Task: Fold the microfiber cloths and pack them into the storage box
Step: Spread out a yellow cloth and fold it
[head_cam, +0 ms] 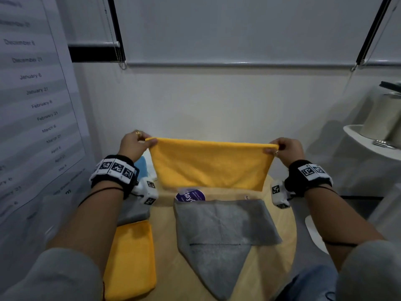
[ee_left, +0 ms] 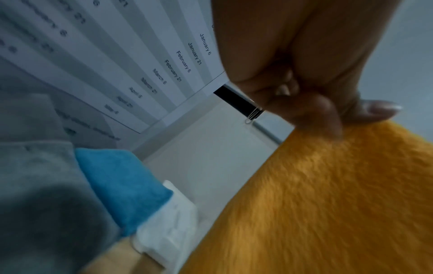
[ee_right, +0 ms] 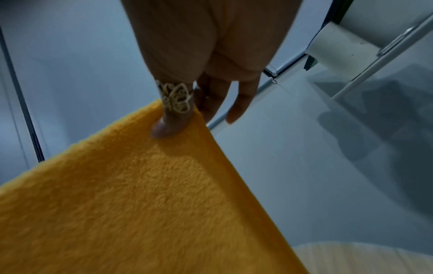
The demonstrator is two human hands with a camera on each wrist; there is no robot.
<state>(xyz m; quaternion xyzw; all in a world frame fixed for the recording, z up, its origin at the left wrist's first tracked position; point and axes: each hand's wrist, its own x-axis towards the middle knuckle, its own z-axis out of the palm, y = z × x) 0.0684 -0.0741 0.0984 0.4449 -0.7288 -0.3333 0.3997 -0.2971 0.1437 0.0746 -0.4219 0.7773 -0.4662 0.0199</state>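
A yellow microfiber cloth [head_cam: 210, 164] hangs stretched in the air above the round wooden table [head_cam: 165, 246]. My left hand [head_cam: 138, 142] pinches its upper left corner, and my right hand [head_cam: 282, 148] pinches the upper right corner. The left wrist view shows my fingers [ee_left: 316, 111] curled on the yellow cloth [ee_left: 316, 204]; the right wrist view shows a ringed thumb [ee_right: 171, 118] pressed on the yellow cloth [ee_right: 128, 194]. A grey cloth [head_cam: 221, 233] lies spread on the table below. A folded yellow cloth [head_cam: 132, 257] lies at the table's left. The storage box is hidden.
A folded grey cloth [head_cam: 134, 210] and a blue cloth [head_cam: 142, 166] lie at the left beyond the folded yellow one. A purple round label [head_cam: 190, 196] shows under the hanging cloth. A calendar sheet [head_cam: 32, 94] hangs on the left wall. A white side stand [head_cam: 373, 140] is at right.
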